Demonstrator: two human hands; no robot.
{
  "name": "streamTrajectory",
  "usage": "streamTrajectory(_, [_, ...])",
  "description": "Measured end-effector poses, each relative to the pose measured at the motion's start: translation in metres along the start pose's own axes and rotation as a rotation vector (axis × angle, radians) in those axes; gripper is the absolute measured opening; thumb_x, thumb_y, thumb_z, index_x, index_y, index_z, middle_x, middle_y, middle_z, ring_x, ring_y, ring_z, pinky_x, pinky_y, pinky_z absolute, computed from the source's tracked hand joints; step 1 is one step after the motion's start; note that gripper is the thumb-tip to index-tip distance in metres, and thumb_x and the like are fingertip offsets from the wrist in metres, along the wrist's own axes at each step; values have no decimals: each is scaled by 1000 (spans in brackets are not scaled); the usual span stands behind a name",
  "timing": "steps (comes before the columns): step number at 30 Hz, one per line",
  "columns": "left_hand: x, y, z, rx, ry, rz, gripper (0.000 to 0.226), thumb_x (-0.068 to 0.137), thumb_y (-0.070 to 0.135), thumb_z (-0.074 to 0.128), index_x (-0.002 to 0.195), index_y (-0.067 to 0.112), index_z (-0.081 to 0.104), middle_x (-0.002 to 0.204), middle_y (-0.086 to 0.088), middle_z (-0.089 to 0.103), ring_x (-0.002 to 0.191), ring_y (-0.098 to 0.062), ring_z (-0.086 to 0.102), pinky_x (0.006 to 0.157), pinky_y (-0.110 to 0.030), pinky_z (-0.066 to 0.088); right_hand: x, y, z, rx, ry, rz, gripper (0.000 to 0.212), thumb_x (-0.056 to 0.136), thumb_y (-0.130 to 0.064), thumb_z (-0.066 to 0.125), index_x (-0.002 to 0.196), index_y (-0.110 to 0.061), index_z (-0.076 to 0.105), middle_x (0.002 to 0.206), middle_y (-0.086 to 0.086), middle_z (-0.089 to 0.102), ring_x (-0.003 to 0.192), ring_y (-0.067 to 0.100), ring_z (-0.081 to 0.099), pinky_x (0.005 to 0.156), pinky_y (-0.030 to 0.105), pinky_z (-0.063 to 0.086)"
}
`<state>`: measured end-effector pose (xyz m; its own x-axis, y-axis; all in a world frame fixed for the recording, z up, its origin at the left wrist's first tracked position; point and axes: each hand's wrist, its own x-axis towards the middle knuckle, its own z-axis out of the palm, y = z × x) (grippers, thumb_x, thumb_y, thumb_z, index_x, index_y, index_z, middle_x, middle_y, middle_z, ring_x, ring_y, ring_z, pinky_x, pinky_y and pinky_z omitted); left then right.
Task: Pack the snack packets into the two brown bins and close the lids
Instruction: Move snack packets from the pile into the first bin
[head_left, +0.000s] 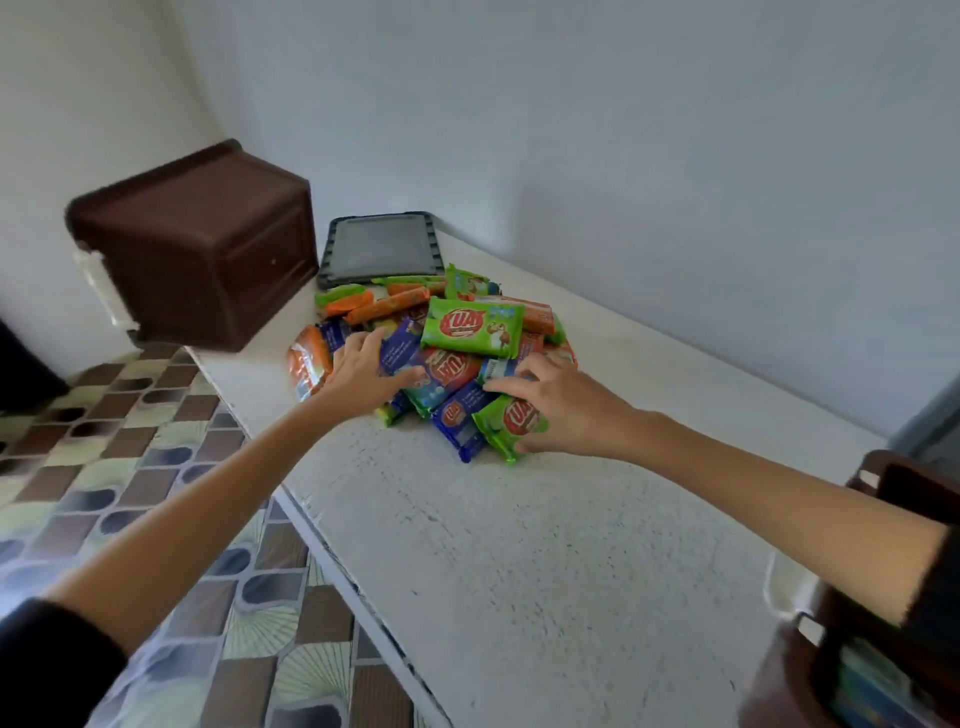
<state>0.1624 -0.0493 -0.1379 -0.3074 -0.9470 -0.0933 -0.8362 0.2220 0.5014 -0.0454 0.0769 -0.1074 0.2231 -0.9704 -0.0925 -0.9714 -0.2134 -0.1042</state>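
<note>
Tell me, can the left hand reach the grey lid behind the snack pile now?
Probably yes: the left hand rests on the pile, and the lid lies flat just beyond it, top bare.

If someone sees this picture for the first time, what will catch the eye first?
First, the bright pile of snack packets, green, orange and blue, in the middle of the white table, with the left hand resting on it and the right hand gripping a green packet at its near edge. Next, the dark brown bin at the table's far left corner, a grey lid lying flat beside it.
</note>
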Motion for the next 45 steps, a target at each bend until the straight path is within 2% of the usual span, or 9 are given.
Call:
streamTrajectory(6, [7, -19, 6, 160, 110, 38, 67, 93, 52, 39, 145, 11, 26, 149, -12, 29, 137, -31, 24, 108, -44, 26, 17, 9, 32, -293, -35, -110, 84, 80, -40, 67, 148, -29, 18, 154, 7, 6, 140, 28, 8, 114, 43, 22])
streamTrajectory(10, [16, -21, -5, 224, 163, 55, 52, 95, 47, 38, 133, 12, 48, 126, -13, 57, 116, -29, 49, 92, -40, 42, 16, 14, 29, -259, 11, -155, 70, 83, -19, 65, 144, -22, 30, 152, 12, 12, 140, 30, 9, 115, 45, 20])
streamTrajectory(15, [19, -14, 2, 226, 164, -10, 46, 93, 40, 48, 124, 7, 56, 131, -13, 45, 122, -30, 39, 97, -39, 36, 11, 16, 27, -306, -74, -300, 69, 81, -17, 67, 140, -23, 31, 148, 9, 16, 138, 25, 10, 113, 37, 18])
streamTrajectory(26, [-6, -36, -27, 493, -152, -66, 34, 86, 45, 58, 81, 12, 65, 135, -7, 43, 129, -26, 32, 105, -43, 29, 10, 10, 33, -177, -185, -328, 77, 80, -54, 61, 141, -18, 31, 135, 3, 37, 121, 17, 35, 96, 27, 34])
streamTrajectory(28, [-19, -31, -24, 462, -89, -48, 34, 86, 40, 60, 99, 10, 66, 139, -7, 38, 129, -27, 32, 104, -44, 32, 10, 12, 32, -119, -205, -294, 78, 78, -55, 63, 141, -21, 32, 133, 2, 38, 119, 15, 37, 90, 23, 34])
streamTrajectory(31, [-29, -24, -9, 371, -25, -66, 71, 81, 51, 61, 134, 11, 38, 141, -14, 31, 129, -34, 34, 103, -49, 37, 10, 13, 33, -56, -227, -250, 78, 76, -54, 65, 140, -26, 32, 134, 0, 40, 120, 15, 40, 88, 24, 35])
streamTrajectory(35, [-34, -10, 18, 329, -56, -56, 104, 76, 58, 62, 147, 9, 5, 149, -18, 14, 135, -38, 24, 107, -47, 29, 9, 12, 32, -23, -217, -250, 76, 73, -47, 72, 137, -32, 34, 133, 0, 46, 117, 18, 47, 90, 30, 42])
streamTrajectory(39, [-33, -6, 29, 390, 31, -35, 99, 76, 45, 71, 146, 10, 10, 145, -18, 17, 126, -39, 36, 97, -43, 40, 8, 14, 32, -67, -259, -272, 76, 77, -40, 70, 141, -41, 29, 130, 3, 43, 114, 19, 45, 92, 34, 44])
streamTrajectory(45, [-31, -12, 20, 259, 24, -80, 84, 67, 33, 79, 134, 16, 31, 134, -15, 23, 112, -35, 44, 89, -39, 44, 3, 18, 29, -60, -285, -246, 65, 80, -45, 66, 138, -44, 36, 119, 0, 40, 102, 12, 40, 81, 23, 36])
